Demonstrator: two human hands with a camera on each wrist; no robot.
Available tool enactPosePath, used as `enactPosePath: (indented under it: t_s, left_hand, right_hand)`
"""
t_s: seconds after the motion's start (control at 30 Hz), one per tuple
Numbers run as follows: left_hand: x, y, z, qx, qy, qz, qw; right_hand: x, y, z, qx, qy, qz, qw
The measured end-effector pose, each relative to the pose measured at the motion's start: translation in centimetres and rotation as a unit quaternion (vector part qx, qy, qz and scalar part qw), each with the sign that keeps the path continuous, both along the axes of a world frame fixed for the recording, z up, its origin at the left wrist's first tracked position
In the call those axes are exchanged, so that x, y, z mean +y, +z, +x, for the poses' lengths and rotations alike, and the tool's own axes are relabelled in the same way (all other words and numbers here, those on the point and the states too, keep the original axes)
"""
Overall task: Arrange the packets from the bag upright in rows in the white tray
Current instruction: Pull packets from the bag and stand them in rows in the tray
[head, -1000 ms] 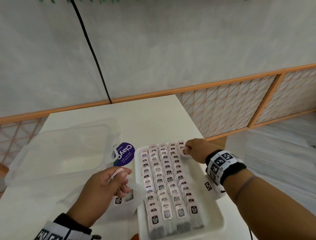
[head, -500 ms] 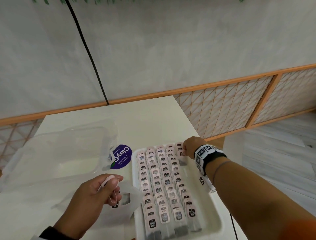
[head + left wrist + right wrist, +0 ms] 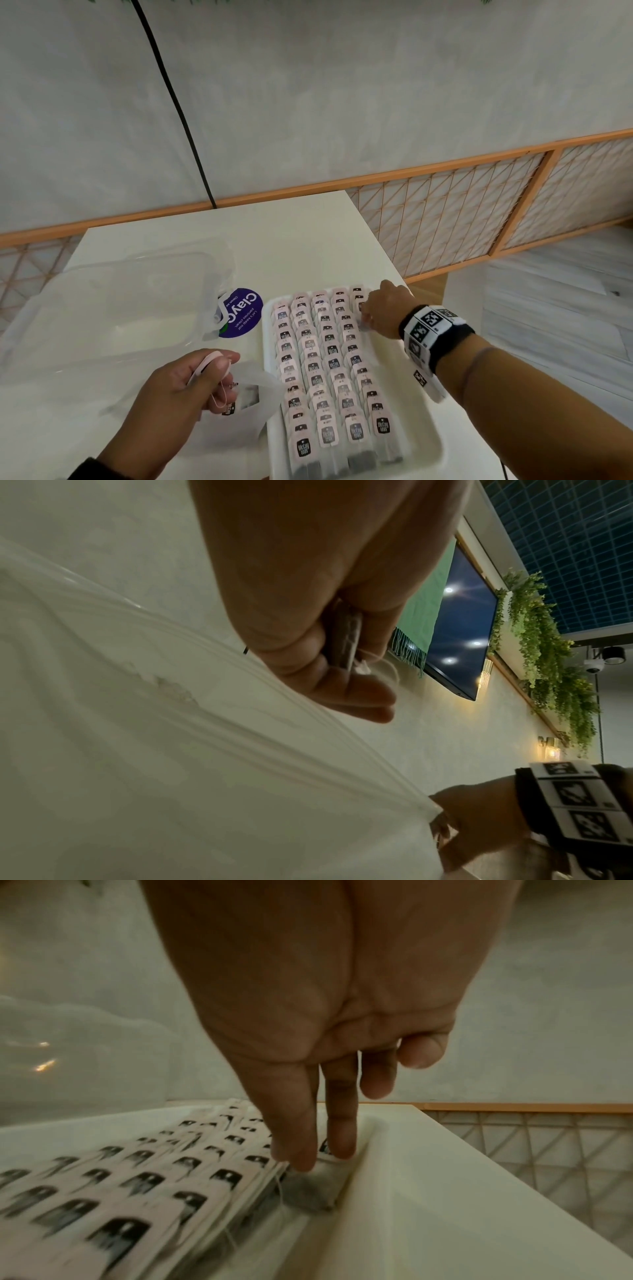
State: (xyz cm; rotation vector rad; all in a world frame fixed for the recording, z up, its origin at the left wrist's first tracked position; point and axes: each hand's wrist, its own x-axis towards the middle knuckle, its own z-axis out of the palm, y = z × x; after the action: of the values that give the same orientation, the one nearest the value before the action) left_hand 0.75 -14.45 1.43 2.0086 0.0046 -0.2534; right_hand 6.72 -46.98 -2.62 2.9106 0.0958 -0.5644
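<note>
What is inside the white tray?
The white tray holds four rows of pink-tagged packets, overlapping and leaning. The right hand touches the far end of the right row. The tray floor beneath the packets is covered.

White tray point(image 3: 424, 442) – smooth matt plastic; packets point(image 3: 329, 363) – paper tags; bag point(image 3: 102, 308) – glossy clear plastic.

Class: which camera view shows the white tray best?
The head view: the whole white tray with its packet rows shows. The right wrist view shows only its far right corner; the left wrist view does not show it clearly.
</note>
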Motion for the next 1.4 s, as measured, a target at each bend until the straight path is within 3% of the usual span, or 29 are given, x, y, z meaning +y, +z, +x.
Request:
enactPosePath:
  t_s: [0.17,0.5,0.77,0.9,1.0,1.13,1.23,1.4]
  left_hand:
    - [-0.8,0.6,-0.1,0.012,-0.015,-0.017,1.0]
    - [-0.6,0.6,-0.2,0.016,-0.02,-0.005,1.0]
    - [-0.3,-0.2,0.1,0.019,-0.03,-0.002,0.999]
    - [-0.4,0.1,-0.1,0.035,-0.063,-0.026,0.997]
    - [-0.7,0.6,-0.1,0.047,-0.08,-0.063,0.994]
    - [-1.9,1.4,0.0,-0.009,-0.098,-0.084,0.992]
    - [-2.6,2.0,0.0,-0.057,-0.077,-0.084,0.992]
    - [-2.2,1.9,-0.1,-0.084,-0.039,-0.087,0.992]
  right_hand:
    - [0.0,-1.1,-0.9,0.044,0.061,-0.046,0.996]
    - [0.7,-2.1,-1.4,-0.04,0.102,-0.056,0.992]
    - [1.1,-1.5,-1.6,-0.018,0.09,-0.077,0.993]
    - [1.6,0.0,-2.0,-0.079,0.104,-0.054,0.99]
    - [3.5,2.3,-2.5,-0.122,0.099,0.104,0.982]
    - [7.0,6.2,-4.3,-0.063,0.065,0.426,0.9]
    - [9.2,7.1,-5.5,-0.027,0.071,0.511,0.856]
    - [10.8,6.1,-6.1,-0.038,0.044,0.594,0.802]
